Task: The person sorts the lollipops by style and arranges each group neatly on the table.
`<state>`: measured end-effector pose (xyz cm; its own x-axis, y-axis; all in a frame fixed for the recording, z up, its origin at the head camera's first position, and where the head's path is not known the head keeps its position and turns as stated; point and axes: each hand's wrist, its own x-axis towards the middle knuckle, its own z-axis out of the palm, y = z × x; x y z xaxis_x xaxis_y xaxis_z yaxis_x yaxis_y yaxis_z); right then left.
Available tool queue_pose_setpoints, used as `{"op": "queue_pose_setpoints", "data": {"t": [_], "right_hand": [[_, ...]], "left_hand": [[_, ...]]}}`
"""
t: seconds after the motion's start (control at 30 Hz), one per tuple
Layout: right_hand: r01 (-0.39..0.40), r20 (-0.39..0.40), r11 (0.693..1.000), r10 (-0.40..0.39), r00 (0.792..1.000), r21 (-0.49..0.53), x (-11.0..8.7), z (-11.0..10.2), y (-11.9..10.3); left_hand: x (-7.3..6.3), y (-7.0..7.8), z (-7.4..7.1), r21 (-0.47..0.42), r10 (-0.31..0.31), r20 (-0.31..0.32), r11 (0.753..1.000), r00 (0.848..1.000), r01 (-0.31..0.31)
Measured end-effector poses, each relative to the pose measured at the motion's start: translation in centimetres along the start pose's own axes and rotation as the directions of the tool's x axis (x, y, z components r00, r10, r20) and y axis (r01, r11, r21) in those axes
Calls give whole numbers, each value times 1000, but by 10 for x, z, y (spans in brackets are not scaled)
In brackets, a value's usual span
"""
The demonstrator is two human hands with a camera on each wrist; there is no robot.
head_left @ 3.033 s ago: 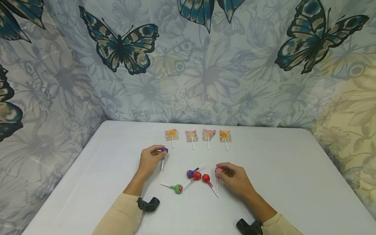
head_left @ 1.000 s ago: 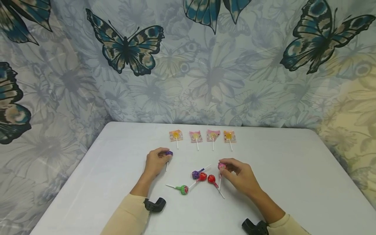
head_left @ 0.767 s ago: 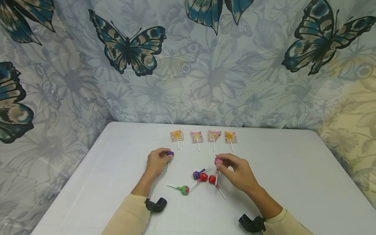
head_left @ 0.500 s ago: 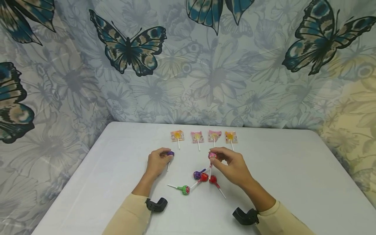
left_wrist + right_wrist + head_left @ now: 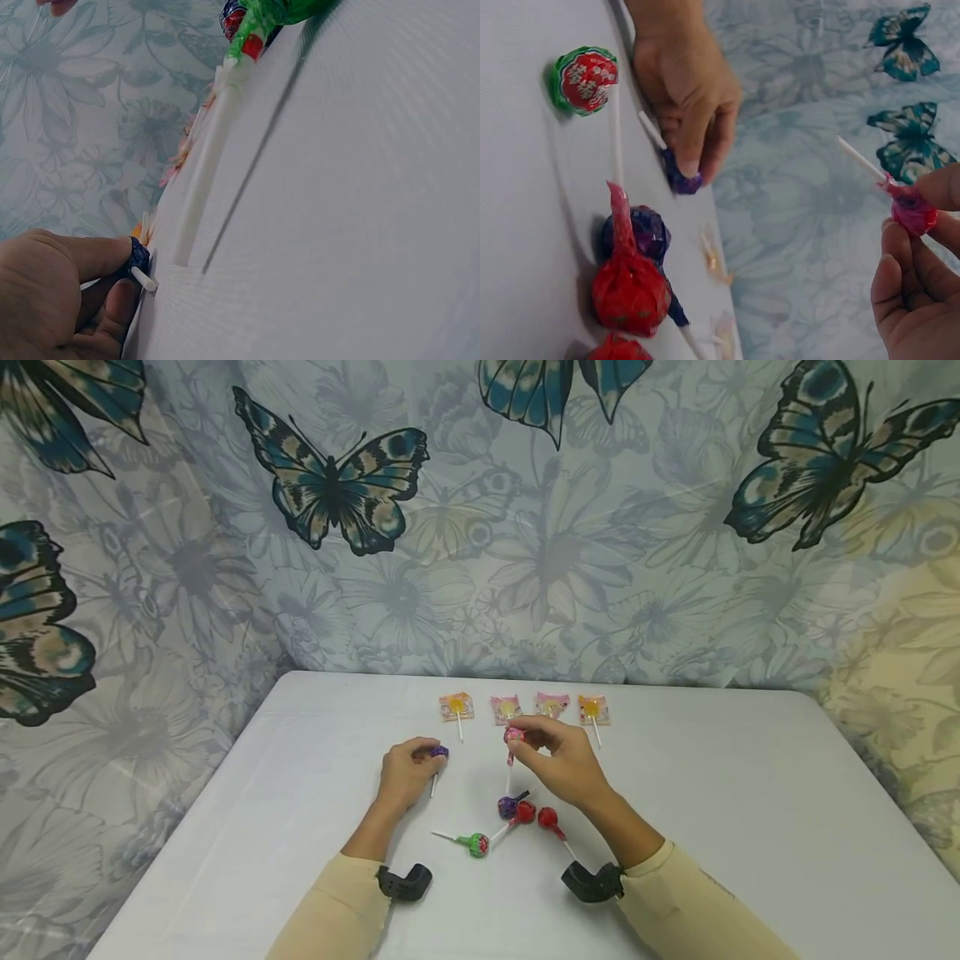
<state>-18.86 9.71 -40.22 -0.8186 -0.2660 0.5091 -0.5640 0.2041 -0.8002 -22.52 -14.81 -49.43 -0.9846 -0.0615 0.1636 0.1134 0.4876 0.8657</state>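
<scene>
My left hand (image 5: 405, 772) pinches a purple-wrapped lollipop (image 5: 440, 751) by its head, low over the white table, its stick pointing toward me. Between thumb and fingers, my right hand (image 5: 566, 760) holds a pink-wrapped lollipop (image 5: 513, 735) in the air, stick hanging down. In the right wrist view, this pink lollipop (image 5: 913, 214) is well clear of the table. Below the right hand lie another purple lollipop (image 5: 507, 807) and a red lollipop (image 5: 525, 812), heads together. A second red lollipop (image 5: 548, 818) is just right of them, its stick partly hidden by the wrist camera.
A green lollipop (image 5: 477, 845) lies nearer me, stick to the left. Along the far part of the white table (image 5: 712, 777) runs a row of flat wrapped lollipops, with an orange one (image 5: 457, 707) at its left end and another orange one (image 5: 595, 709) at its right.
My right hand has carried the pink lollipop leftward and away from me, from beside the red lollipop toward the left hand. The left hand keeps the purple lollipop nearly in place.
</scene>
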Motion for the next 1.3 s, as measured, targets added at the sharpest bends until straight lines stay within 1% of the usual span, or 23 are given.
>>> {"op": "queue_pose_setpoints", "data": {"t": [0.1, 0.2, 0.33, 0.43, 0.5, 0.6, 0.77, 0.87, 1.03, 1.27, 1.3], "right_hand": [[-50, 1, 999, 50, 999, 1, 7, 9, 16], [-89, 8, 996, 89, 996, 2, 14, 17, 23], [-151, 37, 989, 151, 988, -5, 23, 28, 29], [-217, 65, 975, 220, 973, -48, 26, 35, 32], [-264, 79, 961, 271, 959, -86, 28, 40, 35], [-310, 100, 941, 325, 940, -139, 30, 46, 40], [-340, 141, 917, 372, 918, -207, 34, 54, 47], [-339, 160, 910, 381, 911, -237, 36, 58, 51], [-317, 185, 899, 381, 906, -303, 38, 64, 59], [-350, 204, 869, 436, 877, -350, 38, 68, 66], [-348, 205, 866, 437, 876, -359, 38, 69, 67]], "left_hand": [[0, 0, 0, 9, 1, -4, 1000, 1000, -1], [0, 0, 0, 13, 2, -6, 1000, 1000, -2], [0, -1, 0, 17, 5, -10, 1000, 1000, -5], [1, -1, 0, 11, 10, -9, 1000, 1000, -10], [1, -1, 0, 4, 15, -8, 1000, 1000, -15], [1, -1, 0, 2, 20, -8, 1000, 1000, -20], [0, -1, -1, 0, 19, -10, 1000, 1000, -19], [1, -2, -1, -6, 13, -8, 1000, 1000, -13], [1, -3, -1, -15, 12, -3, 1000, 1000, -13], [2, -3, -1, -14, 9, 2, 1000, 1000, -9], [2, -3, -1, -15, 11, 0, 1000, 1000, -11]]}}
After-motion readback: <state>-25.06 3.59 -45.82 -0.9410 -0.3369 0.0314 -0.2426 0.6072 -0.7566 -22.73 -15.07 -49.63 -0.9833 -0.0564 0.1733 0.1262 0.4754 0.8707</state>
